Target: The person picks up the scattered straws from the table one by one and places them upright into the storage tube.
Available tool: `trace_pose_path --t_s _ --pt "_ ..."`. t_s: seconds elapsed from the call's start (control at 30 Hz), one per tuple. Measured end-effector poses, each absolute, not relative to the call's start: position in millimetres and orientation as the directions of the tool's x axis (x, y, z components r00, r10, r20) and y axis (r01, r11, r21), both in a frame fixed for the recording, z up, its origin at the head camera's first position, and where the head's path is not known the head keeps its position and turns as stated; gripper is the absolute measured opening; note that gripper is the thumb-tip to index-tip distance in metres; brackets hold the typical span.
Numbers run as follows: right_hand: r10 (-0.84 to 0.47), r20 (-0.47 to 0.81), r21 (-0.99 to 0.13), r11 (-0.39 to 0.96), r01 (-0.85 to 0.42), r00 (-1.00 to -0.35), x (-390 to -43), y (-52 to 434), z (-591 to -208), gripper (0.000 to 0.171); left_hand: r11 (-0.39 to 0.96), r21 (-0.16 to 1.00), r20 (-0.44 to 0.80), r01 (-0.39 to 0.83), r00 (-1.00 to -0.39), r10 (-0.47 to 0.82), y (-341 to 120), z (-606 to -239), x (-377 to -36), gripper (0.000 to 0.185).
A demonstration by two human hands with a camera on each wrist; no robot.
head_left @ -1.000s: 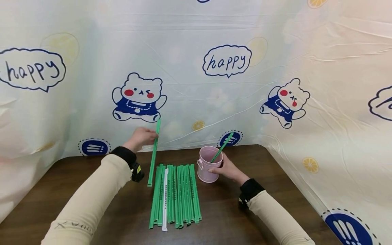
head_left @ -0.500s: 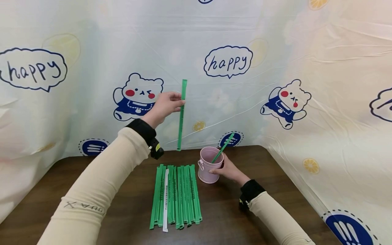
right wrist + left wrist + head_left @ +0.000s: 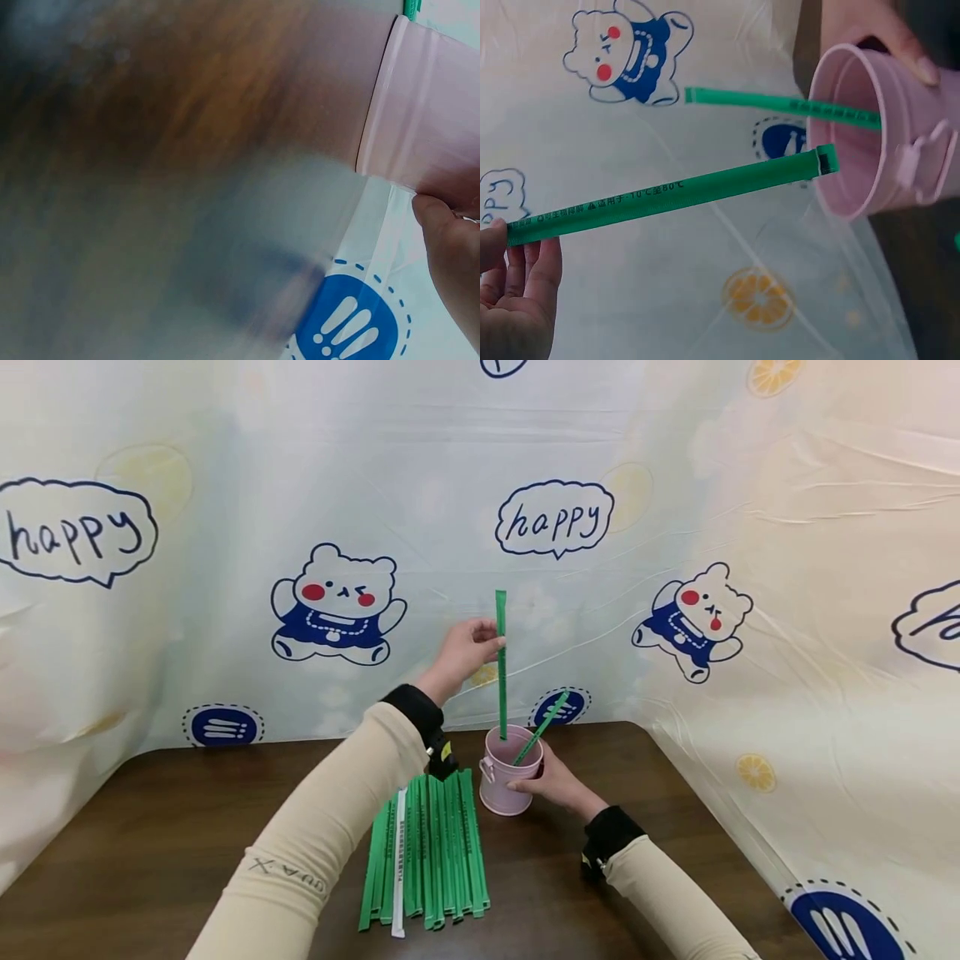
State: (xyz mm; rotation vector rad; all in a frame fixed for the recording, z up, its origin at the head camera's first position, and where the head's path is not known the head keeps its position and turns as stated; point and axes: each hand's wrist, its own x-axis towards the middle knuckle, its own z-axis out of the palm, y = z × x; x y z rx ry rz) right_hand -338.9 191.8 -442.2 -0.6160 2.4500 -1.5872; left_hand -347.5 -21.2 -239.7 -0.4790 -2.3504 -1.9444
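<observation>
My left hand (image 3: pixel 471 650) pinches a green paper-wrapped straw (image 3: pixel 502 681) near its upper end. The straw hangs upright, its lower end right at the mouth of a small pink bucket (image 3: pixel 506 789). In the left wrist view that same straw (image 3: pixel 682 196) points at the bucket's rim (image 3: pixel 817 82), printed with dark lettering. Another green straw (image 3: pixel 551 714) leans inside the bucket, sticking out to the right. My right hand (image 3: pixel 561 783) grips the bucket from its right side, thumb across the front. In the right wrist view the bucket's wall (image 3: pixel 427 112) shows above the fingers.
Left of the bucket, several green wrapped straws (image 3: pixel 442 860) lie side by side on the brown wooden table (image 3: pixel 187 827). One white wrapped straw (image 3: pixel 399 868) lies on them. A printed curtain (image 3: pixel 442 460) hangs behind the table.
My left hand lifted the green straw from left of the row and carried it right, then down to over the bucket. My right hand has kept its grip on the bucket.
</observation>
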Motion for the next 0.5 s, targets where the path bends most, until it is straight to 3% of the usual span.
trace_pose_path --t_s 0.17,0.5 --pt "-0.442 0.099 -0.906 0.33 -0.264 -0.892 -340.7 190.6 -444.2 0.092 0.146 0.952 0.23 0.268 -0.945 0.233 -3.2 -263.9 -348.5 0.029" --pt "-0.478 0.142 -0.908 0.285 -0.306 -0.867 -341.3 191.9 -443.3 0.087 0.368 0.852 0.242 0.373 -0.903 0.355 20.8 -308.5 -346.1 0.023"
